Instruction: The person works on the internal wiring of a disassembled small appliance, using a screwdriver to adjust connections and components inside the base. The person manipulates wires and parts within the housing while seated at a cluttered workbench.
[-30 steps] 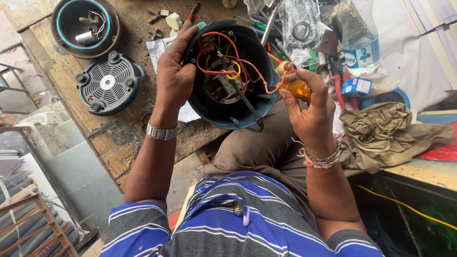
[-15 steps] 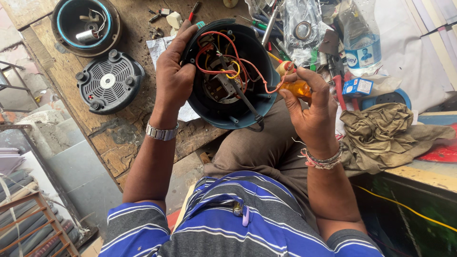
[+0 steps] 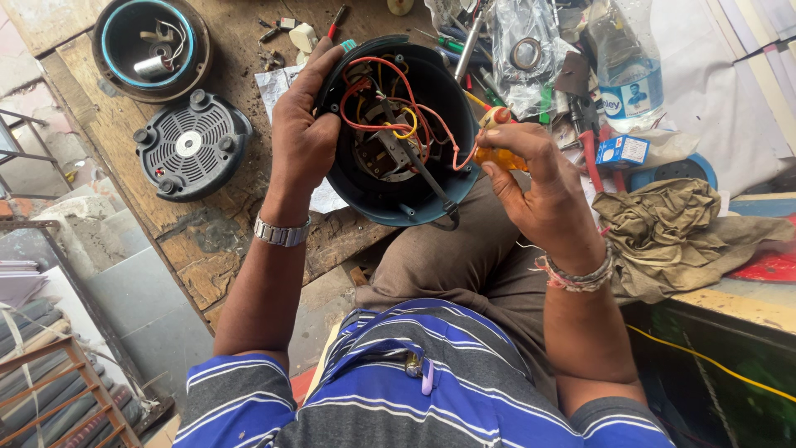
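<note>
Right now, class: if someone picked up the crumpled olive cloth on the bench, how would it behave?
The olive cloth would probably sag limply, since it lies in soft folds. It looks light for its bulk. It seems unlikely to roll or break, though one edge drapes over the bench edge.

Blue, white and grey striped short-sleeved shirt point(image 3: 431, 382), brown trousers point(image 3: 452, 257). Silver metal watch point(image 3: 280, 233) on left wrist; pink-and-white thread bands point(image 3: 578, 275) round right wrist.

— Where's the camera?
— On the person's head, looking steeply down, close over the wooden workbench point(image 3: 207, 249) edge and their own lap.
— Any second view?
— No, just that one, with both forearms running up from the bottom.
</note>
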